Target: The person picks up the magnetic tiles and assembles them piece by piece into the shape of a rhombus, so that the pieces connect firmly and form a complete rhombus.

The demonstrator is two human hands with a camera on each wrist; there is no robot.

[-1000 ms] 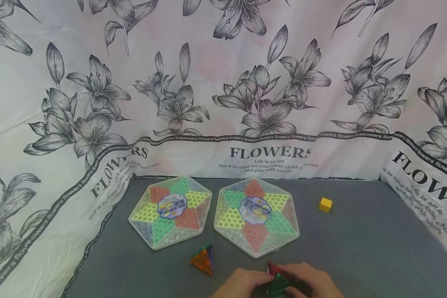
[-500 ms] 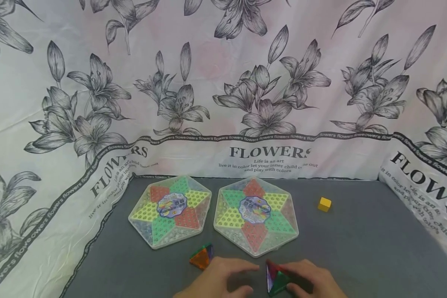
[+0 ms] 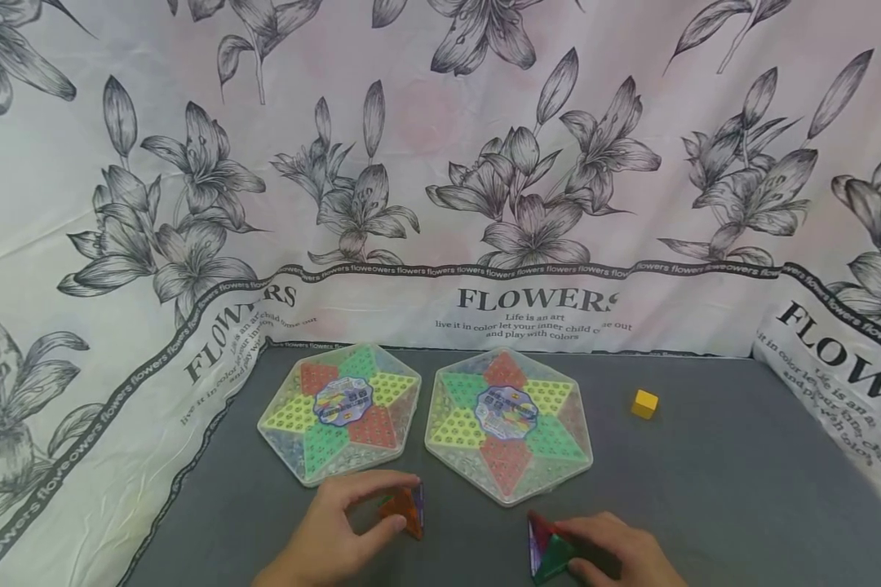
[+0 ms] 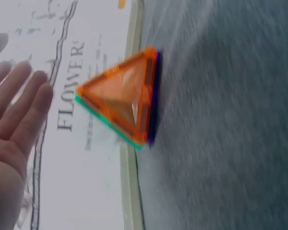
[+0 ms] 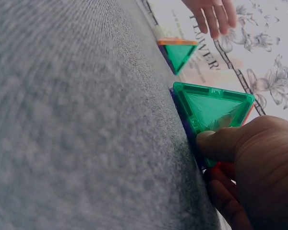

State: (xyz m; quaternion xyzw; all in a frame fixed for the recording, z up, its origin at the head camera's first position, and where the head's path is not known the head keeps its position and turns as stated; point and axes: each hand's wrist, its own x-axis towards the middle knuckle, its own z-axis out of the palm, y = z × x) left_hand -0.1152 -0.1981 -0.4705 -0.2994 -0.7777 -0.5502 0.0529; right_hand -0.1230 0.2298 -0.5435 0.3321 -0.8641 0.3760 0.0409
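An orange, green and purple pyramid of magnetic tiles stands on the grey table at the front. My left hand reaches around it with fingers and thumb spread; in the left wrist view the hand is apart from it. Farther right, a second magnetic tile pyramid has green, red and purple sides. My right hand pinches it, thumb on the green side and fingers on the red one. Its purple side rests at the table surface in the right wrist view.
Two hexagonal Chinese checkers sets in clear cases lie side by side behind the hands. Toward the back right sits a small yellow cube. A white flower-printed cloth borders the table at the back and sides.
My left hand has let go of the green and red pyramid and moved left to the orange one. The right hand keeps its pinch and has hardly moved.
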